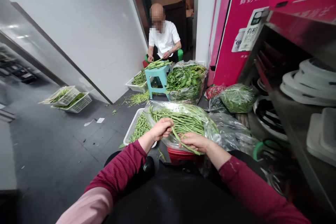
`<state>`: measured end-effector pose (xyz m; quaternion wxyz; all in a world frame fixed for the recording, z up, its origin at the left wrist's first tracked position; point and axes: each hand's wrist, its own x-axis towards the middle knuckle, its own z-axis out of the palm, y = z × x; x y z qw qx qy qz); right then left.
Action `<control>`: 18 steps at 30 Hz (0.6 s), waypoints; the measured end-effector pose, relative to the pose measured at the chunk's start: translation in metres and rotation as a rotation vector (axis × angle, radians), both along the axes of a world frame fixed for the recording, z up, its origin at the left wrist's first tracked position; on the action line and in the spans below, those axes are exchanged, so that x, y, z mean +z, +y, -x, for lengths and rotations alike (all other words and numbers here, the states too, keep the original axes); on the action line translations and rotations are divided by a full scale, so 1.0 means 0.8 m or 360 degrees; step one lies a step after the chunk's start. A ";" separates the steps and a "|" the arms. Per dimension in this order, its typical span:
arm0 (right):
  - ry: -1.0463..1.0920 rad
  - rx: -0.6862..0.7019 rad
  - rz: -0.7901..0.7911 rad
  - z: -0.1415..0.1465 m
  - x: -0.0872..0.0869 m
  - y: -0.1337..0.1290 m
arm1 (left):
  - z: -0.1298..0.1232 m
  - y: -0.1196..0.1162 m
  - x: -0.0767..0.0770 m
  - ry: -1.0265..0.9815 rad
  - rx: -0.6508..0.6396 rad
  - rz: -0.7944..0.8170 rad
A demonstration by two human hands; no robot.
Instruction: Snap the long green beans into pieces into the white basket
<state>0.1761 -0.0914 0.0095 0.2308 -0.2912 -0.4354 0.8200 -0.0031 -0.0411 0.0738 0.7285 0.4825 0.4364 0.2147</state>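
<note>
Several long green beans (183, 143) stretch between my two hands. My left hand (162, 128) pinches their upper end, and my right hand (194, 141) has its fingers closed around them lower down, with the tails sticking out below. Just beyond lies a clear plastic bag (210, 120) full of long whole beans (181, 120), resting over a red stool or tub (181, 154). To the left of the bag, a white perforated basket (129, 131) holds short bean pieces (141, 126).
A person (164, 38) in white handles green stalks over a light-blue stool (158, 72). Beside it stands a bag of leafy greens (186, 80). White baskets (76, 103) of vegetables sit at the left. A metal shelf (291, 122) with white lids edges the right.
</note>
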 end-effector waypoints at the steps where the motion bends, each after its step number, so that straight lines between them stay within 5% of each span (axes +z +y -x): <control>1: -0.0013 -0.0014 -0.0055 -0.001 0.001 0.000 | -0.001 0.002 -0.002 -0.0018 0.0007 0.0016; 5: 0.0194 -0.0273 -0.0035 0.004 0.001 0.001 | -0.003 0.001 -0.006 -0.0017 0.0222 -0.0093; 9: 0.0213 -0.0887 0.0305 0.008 -0.012 0.016 | -0.008 -0.019 -0.010 0.0207 0.0551 -0.0702; 12: 0.0059 -0.1203 0.0461 0.005 -0.023 0.028 | -0.016 -0.038 -0.012 0.0452 0.0344 -0.1143; 18: 0.0187 -0.0459 0.0389 0.000 -0.013 0.016 | -0.024 -0.040 -0.011 0.0714 -0.0343 -0.1375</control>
